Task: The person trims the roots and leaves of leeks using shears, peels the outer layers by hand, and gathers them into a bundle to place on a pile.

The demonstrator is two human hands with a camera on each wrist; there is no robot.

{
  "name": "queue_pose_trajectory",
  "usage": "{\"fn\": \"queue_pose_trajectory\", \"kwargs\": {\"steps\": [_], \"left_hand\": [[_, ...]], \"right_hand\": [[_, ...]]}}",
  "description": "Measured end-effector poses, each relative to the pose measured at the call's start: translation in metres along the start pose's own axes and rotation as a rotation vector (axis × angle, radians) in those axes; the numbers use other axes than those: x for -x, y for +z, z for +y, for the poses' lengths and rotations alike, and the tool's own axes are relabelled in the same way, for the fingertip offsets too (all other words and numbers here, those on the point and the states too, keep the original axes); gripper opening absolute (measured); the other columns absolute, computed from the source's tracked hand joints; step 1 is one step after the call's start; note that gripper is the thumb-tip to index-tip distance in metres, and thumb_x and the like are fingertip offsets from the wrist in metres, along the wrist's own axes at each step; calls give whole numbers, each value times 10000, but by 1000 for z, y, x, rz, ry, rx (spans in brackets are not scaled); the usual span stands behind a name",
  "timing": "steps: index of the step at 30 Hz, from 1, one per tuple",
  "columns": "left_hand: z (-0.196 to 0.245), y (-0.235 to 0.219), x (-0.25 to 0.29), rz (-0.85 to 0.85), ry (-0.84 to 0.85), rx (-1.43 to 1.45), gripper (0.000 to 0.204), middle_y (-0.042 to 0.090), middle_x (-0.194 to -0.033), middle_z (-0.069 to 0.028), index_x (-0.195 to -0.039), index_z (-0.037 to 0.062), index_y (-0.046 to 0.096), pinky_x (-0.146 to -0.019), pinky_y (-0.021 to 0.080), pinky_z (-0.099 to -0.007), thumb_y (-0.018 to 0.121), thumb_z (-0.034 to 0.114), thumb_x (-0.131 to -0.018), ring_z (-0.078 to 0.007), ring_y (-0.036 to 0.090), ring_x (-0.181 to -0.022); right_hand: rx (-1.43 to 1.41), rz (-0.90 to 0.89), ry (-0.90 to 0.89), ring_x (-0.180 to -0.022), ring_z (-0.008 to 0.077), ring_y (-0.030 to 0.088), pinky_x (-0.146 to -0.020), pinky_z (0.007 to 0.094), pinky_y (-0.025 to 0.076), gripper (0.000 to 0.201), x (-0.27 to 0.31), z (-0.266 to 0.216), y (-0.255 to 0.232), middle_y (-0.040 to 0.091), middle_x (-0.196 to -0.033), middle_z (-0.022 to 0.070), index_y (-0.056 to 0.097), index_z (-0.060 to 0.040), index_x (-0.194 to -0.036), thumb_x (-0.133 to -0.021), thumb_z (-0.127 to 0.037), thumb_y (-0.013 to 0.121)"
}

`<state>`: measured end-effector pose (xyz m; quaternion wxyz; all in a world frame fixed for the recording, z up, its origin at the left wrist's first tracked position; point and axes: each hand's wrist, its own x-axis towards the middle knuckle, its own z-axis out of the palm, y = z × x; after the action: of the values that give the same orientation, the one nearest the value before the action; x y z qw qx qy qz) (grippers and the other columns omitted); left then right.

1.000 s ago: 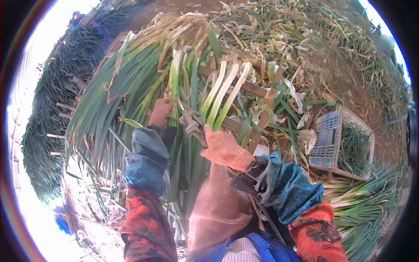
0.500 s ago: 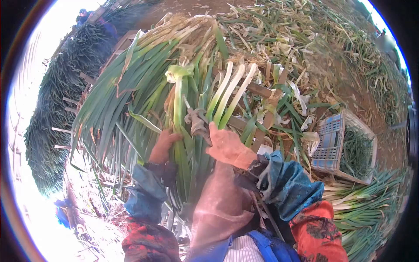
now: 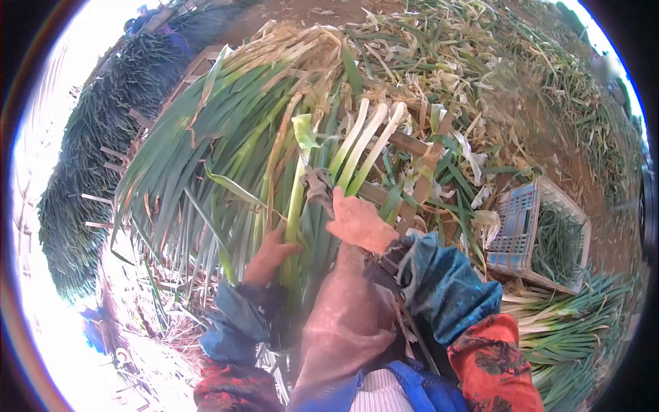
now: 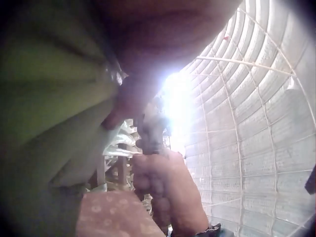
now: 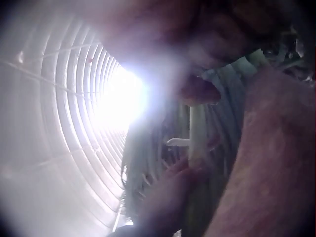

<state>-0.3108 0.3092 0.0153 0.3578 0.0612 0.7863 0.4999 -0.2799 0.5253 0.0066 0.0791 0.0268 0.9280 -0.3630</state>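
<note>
**White, ribbed wall (image 4: 261, 128) curving around onion work**

The wall is filling both wrist views, bright light glaring at its far end. Below, an earth floor (image 3: 288, 12) is showing brown beyond the work, with pale trimmings (image 3: 453, 75) covering much of it. A dark green heap (image 3: 103, 151) is standing along the left. Nearer, a large pile of long onions (image 3: 226, 130) is lying over a slatted wooden rack (image 3: 410, 143), its leaves drooping past the near edge. A plastic crate (image 3: 511, 233) is sitting to the right, well apart from both hands, greens lying inside. Three pale-stemmed onions (image 3: 365, 137) are resting side by side on the rack.

The left hand (image 3: 273, 255) is gripping one onion stalk (image 3: 296, 206) low down, its cut-looking top pointing away. The right hand (image 3: 364, 223) is clamping its fingers round a grey nozzle tool (image 3: 318, 185) just beside that stalk. A narrow gap is separating the hands.
</note>
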Motion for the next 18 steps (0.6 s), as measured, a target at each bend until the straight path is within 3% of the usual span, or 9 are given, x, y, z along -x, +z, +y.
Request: {"fn": "queue_pose_trajectory", "kwargs": {"steps": [4, 7, 10, 13, 18], "left_hand": [[7, 10, 9, 80, 18, -53, 640, 564, -960, -76, -1307, -17, 403, -781, 427, -272, 640, 139, -733, -146, 524, -877], [-24, 5, -8, 78, 38, 123, 527, 603, -901, -69, -1204, -27, 499, -694, 461, -281, 652, 112, -720, -156, 568, -792], [-22, -1, -11, -19, -17, 251, 628, 568, -952, -50, -1338, 14, 382, -721, 458, -248, 590, 61, -748, -129, 548, -806], [-46, -4, -18, -15, -26, 264, 510, 602, -919, -70, -1205, -35, 498, -719, 457, -279, 633, 98, -732, -147, 571, -805], [-30, 7, 7, -20, -31, 323, 481, 599, -933, -64, -1200, -33, 500, -720, 454, -272, 606, 106, -752, -138, 565, -814]], "right_hand": [[44, 22, -2, -741, 443, 596, -681, 488, 483, 488, -2, 3, 2, 599, -731, 268, 380, 81, -1035, -685, -179, 599], [22, 45, -54, -736, 443, 596, -682, 486, 484, 494, 14, 2, 1, 599, -731, 268, 380, 85, -1039, -689, -184, 602], [5, 40, -83, -738, 442, 598, -680, 486, 486, 492, 31, 1, -6, 601, -732, 266, 379, 82, -1036, -693, -190, 605], [68, 50, -27, -743, 443, 600, -683, 487, 490, 468, 19, 7, 4, 604, -737, 263, 383, 68, -1010, -694, -194, 607], [51, 67, 21, -755, 442, 604, -694, 489, 494, 406, -18, 9, -2, 608, -752, 263, 386, 40, -960, -694, -188, 591]]}}
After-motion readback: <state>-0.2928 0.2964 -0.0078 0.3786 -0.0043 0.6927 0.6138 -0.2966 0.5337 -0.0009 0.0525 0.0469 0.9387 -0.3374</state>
